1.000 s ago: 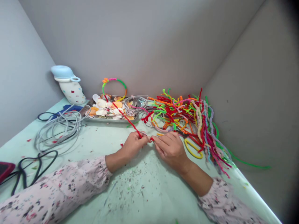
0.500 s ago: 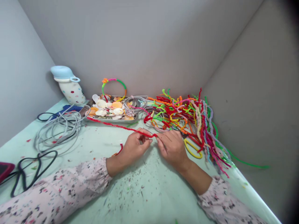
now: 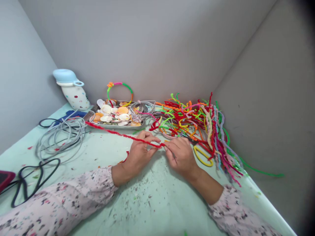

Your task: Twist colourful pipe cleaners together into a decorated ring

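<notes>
A twisted red pipe cleaner (image 3: 120, 134) stretches from near the shell tray to my hands, above the middle of the table. My right hand (image 3: 181, 155) is closed in a pinch on its near end. My left hand (image 3: 139, 152) is close beside it, thumb and forefinger around the same strand, which passes across its fingers; the exact contact is partly hidden. Behind my left wrist, a short red fuzzy piece (image 3: 126, 155) shows on the table.
At the back stand a shell tray (image 3: 115, 126), a multicoloured pipe-cleaner ring (image 3: 128, 86) and a white bottle (image 3: 76, 96). Tangled pipe cleaners (image 3: 189, 114) and yellow-handled scissors (image 3: 203, 156) are at right. Grey wire (image 3: 61, 141) and a black cord (image 3: 39, 167) lie left.
The fingers of my left hand have spread slightly and shifted up along the red pipe cleaner. Its far end has swung a little left. My right hand stays nearly in place.
</notes>
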The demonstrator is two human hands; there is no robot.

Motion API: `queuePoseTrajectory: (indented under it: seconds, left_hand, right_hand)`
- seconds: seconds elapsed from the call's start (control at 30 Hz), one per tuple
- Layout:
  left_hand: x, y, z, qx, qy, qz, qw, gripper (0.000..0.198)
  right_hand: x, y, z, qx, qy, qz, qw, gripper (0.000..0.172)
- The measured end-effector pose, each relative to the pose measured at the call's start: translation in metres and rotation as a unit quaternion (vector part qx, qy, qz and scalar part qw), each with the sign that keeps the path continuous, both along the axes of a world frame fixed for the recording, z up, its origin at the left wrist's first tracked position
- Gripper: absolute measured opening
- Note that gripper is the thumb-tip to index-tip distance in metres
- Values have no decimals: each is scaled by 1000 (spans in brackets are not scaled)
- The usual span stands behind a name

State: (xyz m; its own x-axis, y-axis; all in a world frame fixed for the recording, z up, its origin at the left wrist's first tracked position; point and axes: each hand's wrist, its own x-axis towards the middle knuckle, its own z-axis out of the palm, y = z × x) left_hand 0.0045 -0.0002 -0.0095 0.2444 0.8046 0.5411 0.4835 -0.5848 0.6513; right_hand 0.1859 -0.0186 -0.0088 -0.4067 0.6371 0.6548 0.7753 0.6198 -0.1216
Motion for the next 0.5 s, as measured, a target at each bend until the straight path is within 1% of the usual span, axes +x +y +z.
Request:
queuePoseTrajectory:
  seconds: [0.2, 0.5]
  left_hand:
    - [-1, 1, 0, -27, 6, -4, 1000, 12]
    - [-1, 2, 0, -42, 4, -6, 999, 8]
  right_hand:
    - [0, 0, 1, -6, -9, 3, 1000, 19]
    - [0, 0, 1, -15, -11, 10, 1000, 19]
